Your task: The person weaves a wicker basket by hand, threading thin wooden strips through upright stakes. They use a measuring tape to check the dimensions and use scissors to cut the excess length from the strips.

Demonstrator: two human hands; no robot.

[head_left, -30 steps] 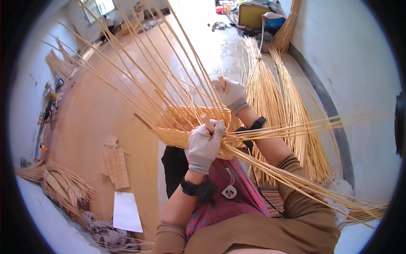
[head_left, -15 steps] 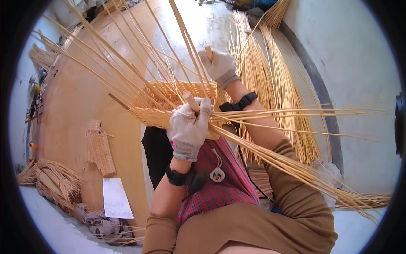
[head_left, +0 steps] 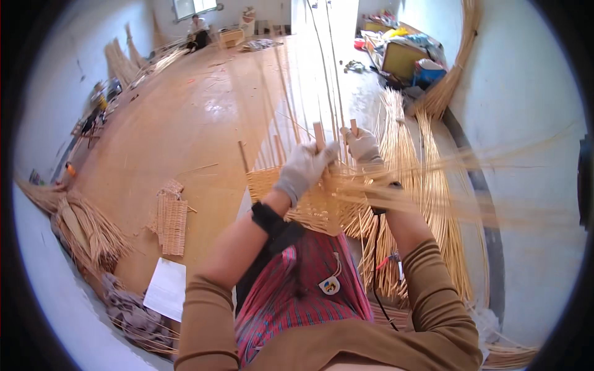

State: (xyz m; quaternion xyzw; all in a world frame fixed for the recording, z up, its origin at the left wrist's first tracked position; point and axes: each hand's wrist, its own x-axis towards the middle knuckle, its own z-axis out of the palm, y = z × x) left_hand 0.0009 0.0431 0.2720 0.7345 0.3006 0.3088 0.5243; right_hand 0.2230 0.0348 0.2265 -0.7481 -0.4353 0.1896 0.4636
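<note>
My left hand [head_left: 308, 170], in a pale knit glove, grips a flat wooden stake [head_left: 319, 136] at the front of a half-woven wicker basket [head_left: 265, 184]. Just behind it, my gloved right hand [head_left: 364, 148] is closed on another wooden stake [head_left: 354, 125] at the basket's right side. Long thin rods rise from the weave, while loose strands [head_left: 408, 201] stretch rightward, blurred by motion and crossing my right forearm. Below the basket is a red-and-blue striped apron [head_left: 278, 309].
Willow bundles [head_left: 445, 229] lie on my right and a frayed bundle [head_left: 93, 232] on my left. A woven panel [head_left: 170, 222] and white sheet [head_left: 162, 287] are on the floor. Another person [head_left: 198, 34] sits at the back, left of piled belongings [head_left: 408, 59].
Both hands and the basket have shifted right and turned, so its rods stand more upright. The view has tilted up, showing more of the room. The strands on the right are swinging.
</note>
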